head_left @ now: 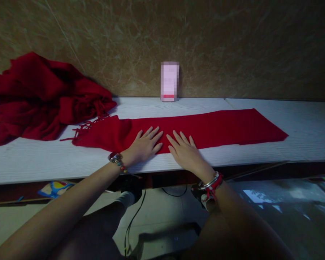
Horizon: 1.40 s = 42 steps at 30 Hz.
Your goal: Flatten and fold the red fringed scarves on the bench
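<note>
A red scarf (219, 128) lies stretched lengthwise along the white tabletop, folded into a long strip with a fringed end at the left. My left hand (144, 144) rests flat on its middle, fingers spread, a ring on one finger. Just to the right, my right hand (185, 150) also presses flat on the cloth with its fingers apart. The scarf looks smooth right of my hands and slightly rumpled left of the left hand. Neither hand grips anything.
A crumpled heap of red fringed cloth (40, 101) sits at the left, close to the scarf's fringe. Against the brown marbled wall (233, 54) stands a pink, blurred phone-shaped object (169, 81). The white tabletop's (308, 144) front edge is near my wrists; a cable (131, 224) runs across the floor below.
</note>
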Tool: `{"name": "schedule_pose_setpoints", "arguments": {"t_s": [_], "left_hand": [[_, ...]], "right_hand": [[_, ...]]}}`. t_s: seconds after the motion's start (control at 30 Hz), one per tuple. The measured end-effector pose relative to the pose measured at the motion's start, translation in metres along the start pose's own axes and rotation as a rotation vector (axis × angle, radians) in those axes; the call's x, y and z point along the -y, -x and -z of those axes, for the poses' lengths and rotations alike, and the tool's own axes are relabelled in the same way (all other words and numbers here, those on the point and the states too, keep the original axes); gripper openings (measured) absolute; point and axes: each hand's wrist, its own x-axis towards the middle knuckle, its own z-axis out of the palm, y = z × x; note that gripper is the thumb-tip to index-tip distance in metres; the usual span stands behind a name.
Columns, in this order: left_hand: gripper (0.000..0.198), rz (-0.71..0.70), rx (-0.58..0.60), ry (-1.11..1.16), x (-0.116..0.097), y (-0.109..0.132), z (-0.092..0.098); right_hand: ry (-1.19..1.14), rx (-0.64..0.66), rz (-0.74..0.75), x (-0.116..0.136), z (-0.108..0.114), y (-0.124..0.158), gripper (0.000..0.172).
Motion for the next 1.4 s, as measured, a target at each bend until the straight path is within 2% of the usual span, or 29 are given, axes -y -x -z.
{"name": "schedule_pose_setpoints", "arguments": {"t_s": [0.13,0.3,0.43,0.53,0.6,0.73,0.8,0.93,1.07,1.2,1.33,1.4], "left_hand": [[0.055,0.01,0.021,-0.005,0.002,0.001,0.0],[0.062,0.003,0.106,0.024,0.006,0.001,0.003],[0.071,-0.051,0.152,0.057,0.015,0.004,0.005],[0.072,-0.105,0.193,0.08,0.025,0.008,0.009],[0.068,-0.092,0.204,0.09,0.031,0.009,0.011],[0.061,0.058,0.122,0.051,0.043,0.01,0.009],[0.061,0.089,0.091,0.024,0.047,0.01,0.006],[0.061,0.094,0.116,0.017,0.051,0.01,0.003],[0.062,0.142,0.169,-0.001,0.052,0.011,0.005],[0.061,0.147,0.158,-0.009,0.048,0.012,0.008],[0.06,0.047,0.091,-0.026,0.04,0.012,0.01],[0.058,-0.01,0.035,-0.026,0.038,0.01,0.008]], "right_hand": [[-0.001,0.066,0.101,-0.012,0.007,0.014,0.046],[-0.139,0.056,0.176,-0.03,0.01,0.019,0.044],[-0.27,-0.058,0.121,-0.04,0.012,0.008,0.049],[-0.24,-0.134,0.075,-0.039,0.009,-0.003,0.046],[-0.176,-0.147,0.04,-0.033,0.004,-0.01,0.047],[-0.086,-0.104,-0.005,-0.016,-0.001,-0.021,0.056],[-0.068,-0.054,0.002,-0.008,0.0,-0.024,0.059],[-0.055,0.05,0.053,-0.002,0.006,-0.023,0.066],[-0.07,0.096,0.063,-0.004,0.008,-0.02,0.074],[-0.132,0.078,0.069,-0.008,0.008,-0.021,0.078],[-0.189,-0.012,-0.01,-0.008,0.008,-0.027,0.063],[-0.169,-0.058,-0.055,-0.007,0.008,-0.029,0.062]]}}
